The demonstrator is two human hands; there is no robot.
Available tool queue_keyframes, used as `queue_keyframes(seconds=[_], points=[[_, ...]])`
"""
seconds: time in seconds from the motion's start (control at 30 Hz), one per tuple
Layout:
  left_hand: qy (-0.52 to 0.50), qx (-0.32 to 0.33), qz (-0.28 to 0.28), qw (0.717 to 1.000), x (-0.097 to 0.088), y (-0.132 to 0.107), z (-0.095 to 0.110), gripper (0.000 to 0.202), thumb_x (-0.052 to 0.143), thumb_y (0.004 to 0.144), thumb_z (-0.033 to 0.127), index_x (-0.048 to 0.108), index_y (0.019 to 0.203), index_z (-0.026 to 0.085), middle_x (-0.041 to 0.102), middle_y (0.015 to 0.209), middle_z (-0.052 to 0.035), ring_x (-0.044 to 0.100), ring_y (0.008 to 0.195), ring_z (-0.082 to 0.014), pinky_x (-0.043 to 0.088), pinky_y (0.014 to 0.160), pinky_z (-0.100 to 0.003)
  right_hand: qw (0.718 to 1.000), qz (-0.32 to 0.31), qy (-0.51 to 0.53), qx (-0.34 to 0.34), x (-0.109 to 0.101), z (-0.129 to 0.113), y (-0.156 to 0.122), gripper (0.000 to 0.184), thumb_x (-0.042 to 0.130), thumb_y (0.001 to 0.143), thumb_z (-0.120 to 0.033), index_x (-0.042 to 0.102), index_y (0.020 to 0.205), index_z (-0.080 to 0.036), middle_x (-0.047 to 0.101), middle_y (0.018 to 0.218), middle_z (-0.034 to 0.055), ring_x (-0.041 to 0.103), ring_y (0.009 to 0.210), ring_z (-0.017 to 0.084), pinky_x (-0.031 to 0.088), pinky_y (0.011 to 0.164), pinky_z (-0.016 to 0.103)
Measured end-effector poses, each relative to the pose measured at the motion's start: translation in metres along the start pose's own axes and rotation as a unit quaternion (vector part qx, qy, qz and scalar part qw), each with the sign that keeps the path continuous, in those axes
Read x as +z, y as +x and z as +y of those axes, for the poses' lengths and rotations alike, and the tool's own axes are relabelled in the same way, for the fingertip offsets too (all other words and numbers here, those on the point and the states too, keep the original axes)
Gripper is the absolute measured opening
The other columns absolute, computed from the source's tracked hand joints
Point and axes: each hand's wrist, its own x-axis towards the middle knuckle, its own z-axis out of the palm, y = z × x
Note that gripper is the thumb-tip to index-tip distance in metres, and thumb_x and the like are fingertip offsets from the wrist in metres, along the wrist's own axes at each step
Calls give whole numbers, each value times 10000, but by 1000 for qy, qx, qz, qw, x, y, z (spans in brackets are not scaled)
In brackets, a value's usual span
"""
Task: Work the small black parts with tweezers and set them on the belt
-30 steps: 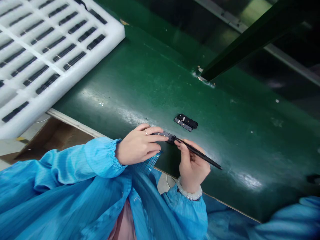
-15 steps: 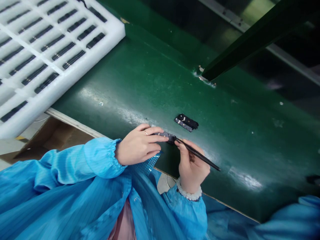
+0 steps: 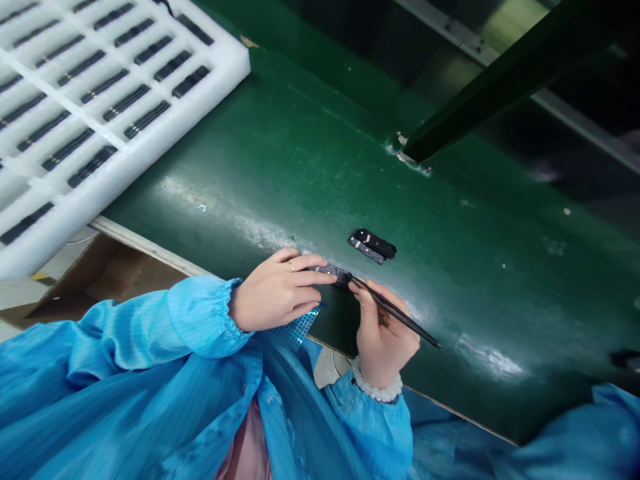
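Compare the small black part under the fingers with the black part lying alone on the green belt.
The held small black flat part is pinned by the left hand and met by the thin black tool in the right hand; the loose black flat part lies untouched. The held one sits near the front edge of the green belt, the loose one farther in. The held one is half hidden, the loose one shows whole. Both are small, dark, elongated.

Green desk (image 3: 310,167), surface worn and shiny in streaks.
I log a white foam tray (image 3: 220,67) at its left, overhanging the near edge; a loose black part (image 3: 373,245) mid-desk; a small dark part (image 3: 330,271) at the near edge, contact unclear.
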Motion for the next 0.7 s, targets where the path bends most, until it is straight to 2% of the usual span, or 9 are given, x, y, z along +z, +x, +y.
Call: queue_keyframes(seconds=[0.57,0.7], points=[[1,1,2,1000,0,0,0,196,541,904,250,669,760,219,640,1188,74,518,1160,-181,312,907,-347,1000,5,-1,-22,1,-2,1,148,643,814,-179,681,955,-205,733,892,30,701,825,154,574,789,300],[2,7,10,1000,1,0,-1,205,539,904,251,674,753,218,647,1174,76,529,1143,-184,312,895,-349,1000,1,25,-4,1,-2,-1,166,648,808,-169,675,968,-205,731,915,36,705,837,163,576,804,316]])
